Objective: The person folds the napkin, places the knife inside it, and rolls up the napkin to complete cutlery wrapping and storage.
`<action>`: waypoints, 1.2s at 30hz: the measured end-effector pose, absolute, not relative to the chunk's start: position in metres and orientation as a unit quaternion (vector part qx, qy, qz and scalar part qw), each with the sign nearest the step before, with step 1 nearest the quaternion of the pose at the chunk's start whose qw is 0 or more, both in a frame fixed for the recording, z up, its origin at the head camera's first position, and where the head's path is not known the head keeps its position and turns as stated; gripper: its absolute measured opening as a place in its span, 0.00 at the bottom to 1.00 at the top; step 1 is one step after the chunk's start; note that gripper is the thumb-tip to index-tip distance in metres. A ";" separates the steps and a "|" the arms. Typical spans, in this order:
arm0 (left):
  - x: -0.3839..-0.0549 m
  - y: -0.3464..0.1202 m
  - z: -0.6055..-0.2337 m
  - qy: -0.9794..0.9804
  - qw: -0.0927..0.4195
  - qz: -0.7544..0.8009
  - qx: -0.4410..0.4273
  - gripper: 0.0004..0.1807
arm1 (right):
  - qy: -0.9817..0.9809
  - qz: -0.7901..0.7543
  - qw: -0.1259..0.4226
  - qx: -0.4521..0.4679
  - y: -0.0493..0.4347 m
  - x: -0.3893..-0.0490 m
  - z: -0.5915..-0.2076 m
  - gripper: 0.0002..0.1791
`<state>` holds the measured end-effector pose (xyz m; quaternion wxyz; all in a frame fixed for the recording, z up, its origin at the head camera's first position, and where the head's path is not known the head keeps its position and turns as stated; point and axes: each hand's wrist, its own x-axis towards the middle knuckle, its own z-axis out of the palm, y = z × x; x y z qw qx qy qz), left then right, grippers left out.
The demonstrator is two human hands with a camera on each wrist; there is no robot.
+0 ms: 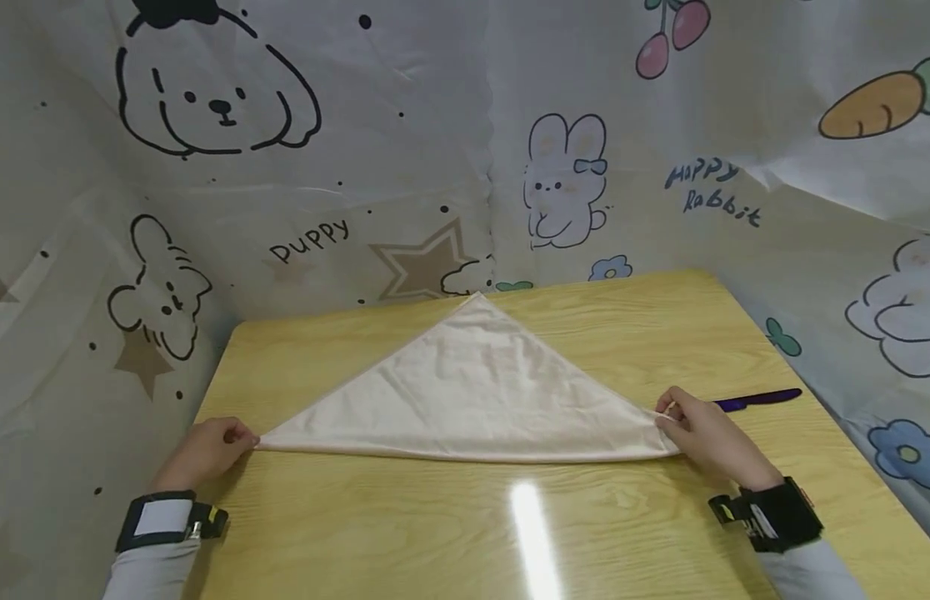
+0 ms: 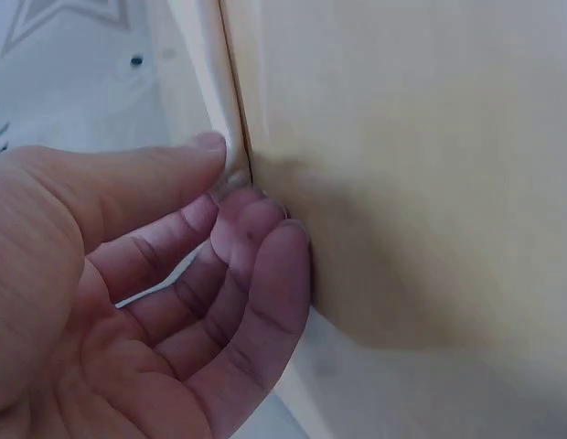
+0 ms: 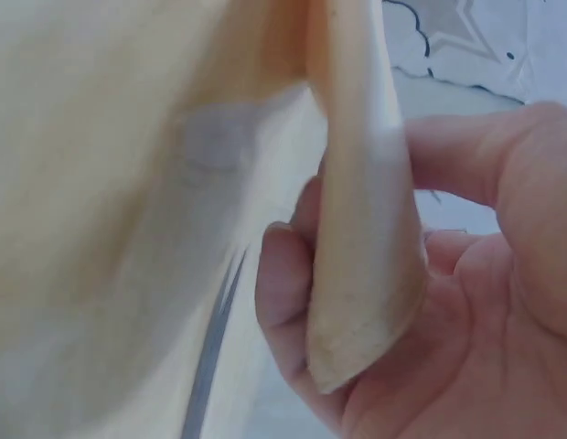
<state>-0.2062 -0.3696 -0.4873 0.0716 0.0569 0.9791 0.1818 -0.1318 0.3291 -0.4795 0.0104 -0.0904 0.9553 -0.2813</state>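
Note:
A cream satin cloth (image 1: 472,392), folded into a triangle, lies on the table with its peak toward the back wall and its long folded edge toward me. My left hand (image 1: 210,450) pinches the left corner between thumb and fingertips; the left wrist view shows the narrow cloth tip (image 2: 227,137) there. At the right corner my right hand (image 1: 708,433) grips the cloth, fingers curled behind it. In the right wrist view the folded corner (image 3: 366,274) hangs down past the fingers, lifted off the tabletop. Slight creases run across the cloth's middle.
A dark purple knife (image 1: 761,400) lies on the wood-grain table (image 1: 360,533) just beyond my right hand. A printed curtain (image 1: 420,92) with cartoon animals stands behind and at both sides of the table. Each wrist wears a strapped black camera.

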 end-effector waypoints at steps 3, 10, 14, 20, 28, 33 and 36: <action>-0.190 -0.378 -0.487 0.977 0.087 0.193 0.013 0.10 | 0.951 -0.290 0.035 -0.104 0.325 -0.143 -0.477 0.08; -0.173 -0.374 -0.492 0.974 0.088 0.202 -0.046 0.12 | 0.947 -0.271 0.127 -0.114 0.334 -0.153 -0.474 0.15; -0.172 -0.369 -0.492 0.968 0.081 0.228 -0.060 0.13 | 0.945 -0.254 0.152 -0.141 0.341 -0.153 -0.465 0.14; -0.170 -0.377 -0.488 0.968 0.075 0.227 -0.080 0.15 | 0.935 -0.257 0.150 -0.192 0.338 -0.167 -0.449 0.08; -0.160 -0.381 -0.489 0.964 0.073 0.231 -0.107 0.20 | 0.931 -0.262 0.175 -0.185 0.330 -0.172 -0.466 0.13; -0.153 -0.385 -0.492 0.962 0.075 0.229 -0.132 0.19 | 0.934 -0.268 0.141 -0.190 0.323 -0.171 -0.478 0.11; -0.148 -0.390 -0.497 0.959 0.085 0.232 -0.140 0.19 | 0.939 -0.267 0.126 -0.175 0.318 -0.168 -0.478 0.06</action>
